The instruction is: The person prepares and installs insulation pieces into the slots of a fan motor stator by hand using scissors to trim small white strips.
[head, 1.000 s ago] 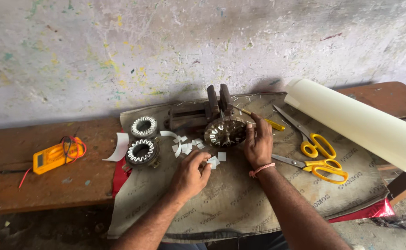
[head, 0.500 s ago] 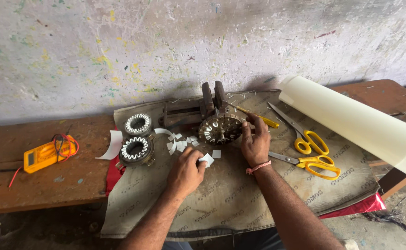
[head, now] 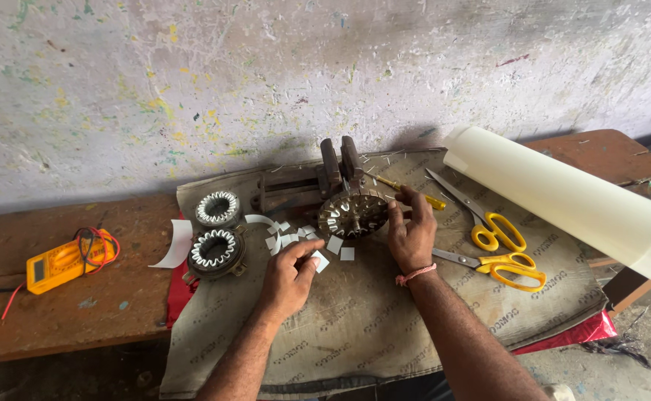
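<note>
Since a second ago the left hand (head: 287, 278) slid a bit toward the paper slips (head: 290, 239), now pinching one white slip (head: 319, 260) off the mat (head: 355, 327). Right hand (head: 410, 232) grips the slotted stator (head: 354, 214) at the vise (head: 318, 178); yellow scissors (head: 498, 249) just beside.

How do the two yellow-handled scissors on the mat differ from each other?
The far scissors lie with blades closed, pointing up-left toward the wall. The near scissors point left toward the right hand; whether its blades are closed is unclear. The near pair lies flatter across the mat. Both have yellow handles.
</note>
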